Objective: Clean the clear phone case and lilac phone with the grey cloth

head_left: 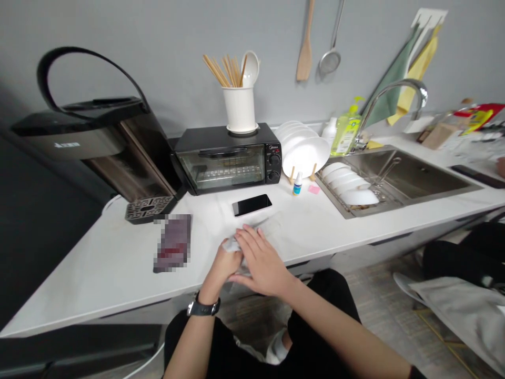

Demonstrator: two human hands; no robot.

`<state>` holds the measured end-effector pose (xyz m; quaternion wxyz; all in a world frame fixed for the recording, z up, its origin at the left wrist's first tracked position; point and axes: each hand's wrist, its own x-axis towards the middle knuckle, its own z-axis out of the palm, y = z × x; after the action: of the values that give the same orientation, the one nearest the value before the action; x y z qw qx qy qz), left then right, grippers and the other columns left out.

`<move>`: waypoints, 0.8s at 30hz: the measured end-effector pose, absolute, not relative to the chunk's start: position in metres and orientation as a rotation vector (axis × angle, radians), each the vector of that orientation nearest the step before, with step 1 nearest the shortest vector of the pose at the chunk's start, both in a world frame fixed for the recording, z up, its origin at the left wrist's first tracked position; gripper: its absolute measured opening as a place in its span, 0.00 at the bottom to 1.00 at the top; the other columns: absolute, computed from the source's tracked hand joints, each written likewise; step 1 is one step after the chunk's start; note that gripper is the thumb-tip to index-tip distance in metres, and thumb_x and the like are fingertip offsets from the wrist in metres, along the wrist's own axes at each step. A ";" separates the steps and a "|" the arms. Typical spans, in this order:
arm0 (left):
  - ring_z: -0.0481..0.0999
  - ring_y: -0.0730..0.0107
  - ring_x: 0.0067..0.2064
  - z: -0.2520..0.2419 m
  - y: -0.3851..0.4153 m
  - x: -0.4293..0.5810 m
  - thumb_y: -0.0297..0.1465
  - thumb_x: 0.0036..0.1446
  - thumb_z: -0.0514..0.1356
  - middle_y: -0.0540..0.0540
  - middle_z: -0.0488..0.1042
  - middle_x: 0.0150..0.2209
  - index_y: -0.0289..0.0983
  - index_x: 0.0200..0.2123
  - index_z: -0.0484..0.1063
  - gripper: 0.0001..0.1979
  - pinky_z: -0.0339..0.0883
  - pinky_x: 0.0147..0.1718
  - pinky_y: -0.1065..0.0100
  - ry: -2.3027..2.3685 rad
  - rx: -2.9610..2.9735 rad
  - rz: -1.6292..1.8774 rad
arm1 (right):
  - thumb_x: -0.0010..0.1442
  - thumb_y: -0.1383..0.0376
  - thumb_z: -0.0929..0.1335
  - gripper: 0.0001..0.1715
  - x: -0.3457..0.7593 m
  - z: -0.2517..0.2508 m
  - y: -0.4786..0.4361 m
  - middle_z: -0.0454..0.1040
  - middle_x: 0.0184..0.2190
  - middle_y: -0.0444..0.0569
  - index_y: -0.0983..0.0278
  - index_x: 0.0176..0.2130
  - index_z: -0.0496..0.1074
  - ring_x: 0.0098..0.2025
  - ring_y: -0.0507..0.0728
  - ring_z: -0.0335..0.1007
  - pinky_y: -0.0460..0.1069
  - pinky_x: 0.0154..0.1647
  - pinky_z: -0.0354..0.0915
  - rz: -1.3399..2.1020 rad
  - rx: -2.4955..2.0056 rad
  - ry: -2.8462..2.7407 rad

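Observation:
My left hand (228, 261), with a black watch on its wrist, is closed at the counter's front edge on a thin, whitish see-through plastic sheet (270, 227). Its fingertips are hidden. Across it lies my right hand (262, 263), long fingers over the plastic and thumb below, pressing the sheet between both hands. The sheet's loose end spreads to the right over the counter; whether it is a bag or a glove I cannot tell. Just behind the hands a smartphone (252, 205) lies flat, dark screen up. Left of them is a blurred-out dark purple packet (173, 242).
A black drinks machine (138, 152) and a toaster oven (229, 160) stand behind. Further right are a small white bottle (297, 184), a pink note (314, 189), racked plates (305, 152) and a sink (410, 181) with bowls (347, 184). Another person's hand (501, 167) shows at the right edge.

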<state>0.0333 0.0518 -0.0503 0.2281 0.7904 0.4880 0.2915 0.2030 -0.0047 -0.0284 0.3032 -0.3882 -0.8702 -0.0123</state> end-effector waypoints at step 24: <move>0.84 0.57 0.42 -0.040 0.046 0.036 0.31 0.66 0.56 0.43 0.85 0.36 0.38 0.32 0.82 0.14 0.75 0.49 0.63 1.247 2.148 0.782 | 0.74 0.48 0.62 0.44 0.245 -0.027 0.003 0.60 0.73 0.61 0.69 0.75 0.49 0.78 0.64 0.46 0.68 0.77 0.48 -0.083 -1.037 -2.355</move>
<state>0.0358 0.0458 -0.0399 0.2654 0.7953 0.4618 0.2896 0.2445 0.0033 -0.0271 0.2796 -0.3868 -0.8782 -0.0311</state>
